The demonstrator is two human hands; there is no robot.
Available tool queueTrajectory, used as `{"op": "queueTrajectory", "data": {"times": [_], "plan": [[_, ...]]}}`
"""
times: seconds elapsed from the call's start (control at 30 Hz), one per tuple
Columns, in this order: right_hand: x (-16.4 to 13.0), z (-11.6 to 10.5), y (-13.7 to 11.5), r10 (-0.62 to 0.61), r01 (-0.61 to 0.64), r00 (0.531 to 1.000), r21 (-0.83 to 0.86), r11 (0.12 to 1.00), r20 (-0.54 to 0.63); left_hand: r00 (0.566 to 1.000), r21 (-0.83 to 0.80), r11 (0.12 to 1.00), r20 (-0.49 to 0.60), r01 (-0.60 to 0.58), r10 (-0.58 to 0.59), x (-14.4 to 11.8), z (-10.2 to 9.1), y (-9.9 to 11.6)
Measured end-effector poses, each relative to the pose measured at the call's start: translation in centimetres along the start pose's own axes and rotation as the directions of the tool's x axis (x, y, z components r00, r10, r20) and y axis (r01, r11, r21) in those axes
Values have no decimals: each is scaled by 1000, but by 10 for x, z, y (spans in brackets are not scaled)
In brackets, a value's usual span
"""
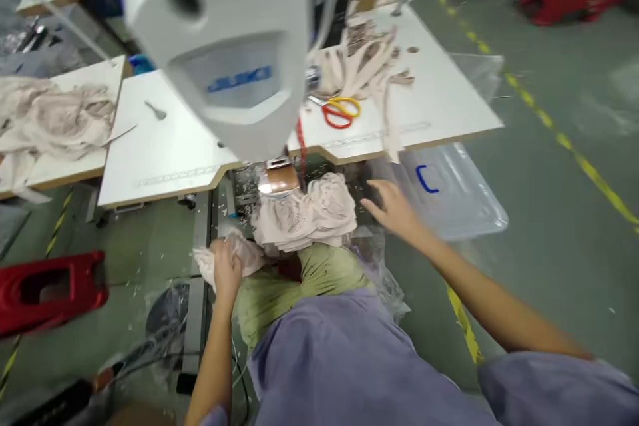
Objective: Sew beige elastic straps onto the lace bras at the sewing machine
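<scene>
A stack of pale beige lace bras [332, 206] lies on my lap, below the head of a white sewing machine [219, 20]. My left hand [228, 268] is closed on a beige bra [249, 254] to the left of the stack; its fingertips are partly hidden by the cloth. To the right of the stack, my right hand [394, 212] hovers with thumb and fingers apart and nothing in it. It does not touch the bras.
On the white table [439, 100] lie red-and-yellow scissors [342, 111] and beige fabric strips [359, 66]. More beige bras [54, 116] are heaped at left. A clear plastic bin [464, 193] stands at right. Red stools [84, 286] are on the floor.
</scene>
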State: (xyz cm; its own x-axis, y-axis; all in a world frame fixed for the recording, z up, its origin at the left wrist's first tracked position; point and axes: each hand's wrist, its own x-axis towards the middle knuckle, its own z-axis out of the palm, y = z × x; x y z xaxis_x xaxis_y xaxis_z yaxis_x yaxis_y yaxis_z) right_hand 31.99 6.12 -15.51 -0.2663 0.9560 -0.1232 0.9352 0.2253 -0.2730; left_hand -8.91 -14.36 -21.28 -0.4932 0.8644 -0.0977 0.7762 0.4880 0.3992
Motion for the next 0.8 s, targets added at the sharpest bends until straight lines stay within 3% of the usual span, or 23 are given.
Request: {"op": "queueTrajectory", "data": {"times": [0.07,0.13,0.17,0.2,0.3,0.43,0.5,0.57,0.6,0.63,0.7,0.73,0.77,0.8], "plan": [[-2,18,-51,-280,289,956,133,948,-82,977,52,976,-22,211,-210,-8,-12,-35],[0,33,-105,-513,535,845,237,811,-153,914,104,908,-29,406,-405,-14,-24,-68],[3,40,-128,-577,595,803,259,761,-150,881,124,874,-8,470,-473,-16,-27,-82],[9,49,-149,-601,605,793,252,755,-103,855,138,849,27,510,-518,-17,-29,-92],[34,74,-180,-528,513,845,150,845,81,824,144,835,142,531,-549,-22,-26,-108],[49,86,-175,-423,403,885,138,905,192,839,84,858,181,506,-513,-46,-30,-100],[35,80,-177,-377,351,918,186,918,124,864,18,882,190,471,-465,-69,-37,-78],[9,71,-190,-429,413,903,267,871,0,901,-84,913,219,400,-375,-94,-43,-44],[-7,66,-199,-522,498,853,322,805,-16,919,-153,924,245,351,-309,-106,-46,-25],[-23,62,-209,-649,589,760,395,705,25,934,-229,926,267,301,-238,-115,-48,-5],[-49,52,-225,-848,640,477,570,515,231,948,-384,898,304,216,-98,-124,-53,27],[-58,47,-229,-880,601,343,642,475,329,948,-455,870,315,189,-42,-122,-55,37],[-62,39,-231,-878,552,255,685,475,404,948,-519,837,318,172,2,-117,-57,45],[-64,30,-229,-866,510,223,704,495,448,950,-576,801,312,162,33,-109,-60,49]]}}
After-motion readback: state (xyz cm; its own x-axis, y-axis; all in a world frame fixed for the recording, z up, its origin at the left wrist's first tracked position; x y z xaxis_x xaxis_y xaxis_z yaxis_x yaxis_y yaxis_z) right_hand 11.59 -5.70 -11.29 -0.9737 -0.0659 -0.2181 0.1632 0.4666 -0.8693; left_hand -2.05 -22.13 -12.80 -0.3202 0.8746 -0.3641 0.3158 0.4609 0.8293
